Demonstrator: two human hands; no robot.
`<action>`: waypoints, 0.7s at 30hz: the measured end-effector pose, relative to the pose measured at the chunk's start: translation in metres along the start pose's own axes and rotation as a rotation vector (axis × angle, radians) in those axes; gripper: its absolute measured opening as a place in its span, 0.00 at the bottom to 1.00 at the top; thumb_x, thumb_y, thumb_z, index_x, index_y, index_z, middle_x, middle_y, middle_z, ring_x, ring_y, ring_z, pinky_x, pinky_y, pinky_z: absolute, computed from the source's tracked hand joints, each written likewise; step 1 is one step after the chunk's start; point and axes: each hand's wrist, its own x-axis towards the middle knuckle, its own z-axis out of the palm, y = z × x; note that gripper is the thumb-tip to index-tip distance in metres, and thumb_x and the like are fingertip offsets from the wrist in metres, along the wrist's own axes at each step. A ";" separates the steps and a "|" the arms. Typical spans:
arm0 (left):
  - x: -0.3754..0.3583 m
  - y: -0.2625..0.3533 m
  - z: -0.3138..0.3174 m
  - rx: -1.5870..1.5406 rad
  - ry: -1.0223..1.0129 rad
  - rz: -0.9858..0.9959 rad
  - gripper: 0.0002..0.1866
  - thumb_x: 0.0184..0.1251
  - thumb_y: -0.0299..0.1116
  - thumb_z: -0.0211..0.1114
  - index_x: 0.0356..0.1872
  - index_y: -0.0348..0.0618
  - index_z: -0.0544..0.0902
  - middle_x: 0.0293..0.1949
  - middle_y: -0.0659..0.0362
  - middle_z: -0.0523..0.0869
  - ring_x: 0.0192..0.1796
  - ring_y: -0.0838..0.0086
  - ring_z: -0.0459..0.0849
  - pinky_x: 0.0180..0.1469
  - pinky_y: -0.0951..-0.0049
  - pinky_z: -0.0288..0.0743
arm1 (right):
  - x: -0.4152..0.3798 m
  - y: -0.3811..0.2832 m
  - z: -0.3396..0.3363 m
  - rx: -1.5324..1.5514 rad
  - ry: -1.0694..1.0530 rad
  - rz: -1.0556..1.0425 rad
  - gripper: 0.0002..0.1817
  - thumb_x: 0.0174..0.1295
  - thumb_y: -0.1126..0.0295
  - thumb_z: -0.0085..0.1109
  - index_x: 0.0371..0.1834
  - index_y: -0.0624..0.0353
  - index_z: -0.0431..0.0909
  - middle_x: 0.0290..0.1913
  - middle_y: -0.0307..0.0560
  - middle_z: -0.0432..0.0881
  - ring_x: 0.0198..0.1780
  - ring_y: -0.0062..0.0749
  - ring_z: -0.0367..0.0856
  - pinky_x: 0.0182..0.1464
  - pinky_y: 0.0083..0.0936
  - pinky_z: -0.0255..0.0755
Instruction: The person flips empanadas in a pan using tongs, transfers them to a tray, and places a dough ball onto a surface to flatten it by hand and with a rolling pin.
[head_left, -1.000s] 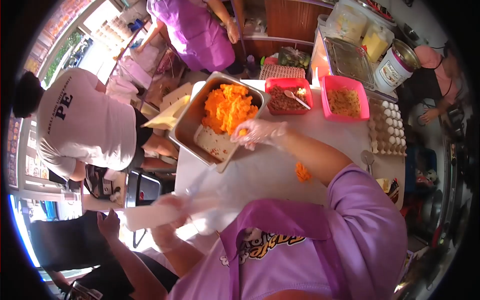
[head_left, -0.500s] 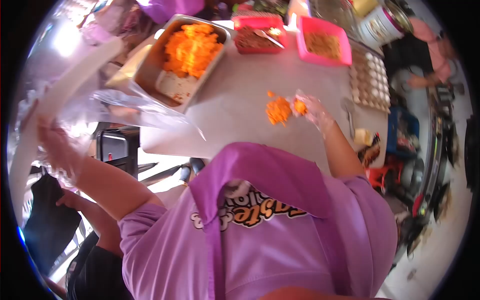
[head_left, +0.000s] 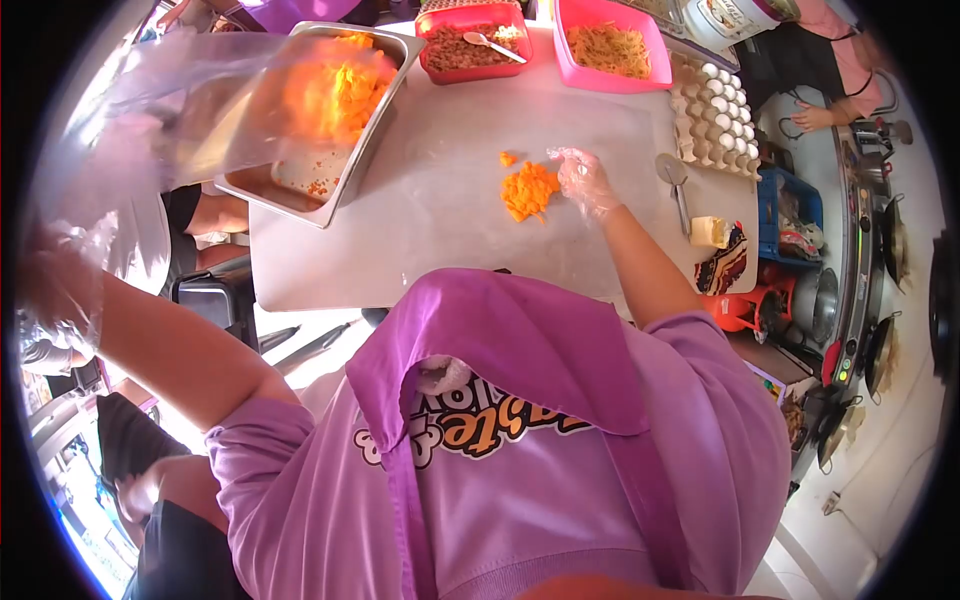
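My left hand (head_left: pixel 62 285), in a clear glove, is at the far left, closed on a clear plastic sheet (head_left: pixel 150 110). The sheet is blurred and spreads over part of a metal tray (head_left: pixel 352 185) with orange shredded food (head_left: pixel 345 95). Beside a small orange pile (head_left: pixel 528 190) on the table (head_left: pixel 440 245) is my right hand (head_left: pixel 586 183), also gloved. Its fingers point left, slightly apart, with no food visible in them. A small orange bit (head_left: pixel 507 159) lies just above the pile.
Two pink containers of food (head_left: pixel 470 55) (head_left: pixel 610 50) stand at the back. At the right are an egg carton (head_left: pixel 715 115), a round-headed utensil (head_left: pixel 675 185), a yellow block (head_left: pixel 710 232) and a blue crate (head_left: pixel 790 215). Other people are at the upper right and lower left.
The plastic sheet has swung up and right over the tray. My right hand has shifted off the orange lump it was holding. The whole view has moved a little.
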 end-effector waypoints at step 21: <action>-0.212 0.189 0.193 0.408 -0.278 0.121 0.18 0.57 0.34 0.71 0.44 0.34 0.80 0.43 0.48 0.84 0.49 0.64 0.82 0.57 0.62 0.74 | 0.064 -0.127 0.228 -0.199 -0.874 -0.397 0.11 0.64 0.66 0.55 0.46 0.58 0.73 0.42 0.44 0.73 0.45 0.36 0.75 0.48 0.29 0.70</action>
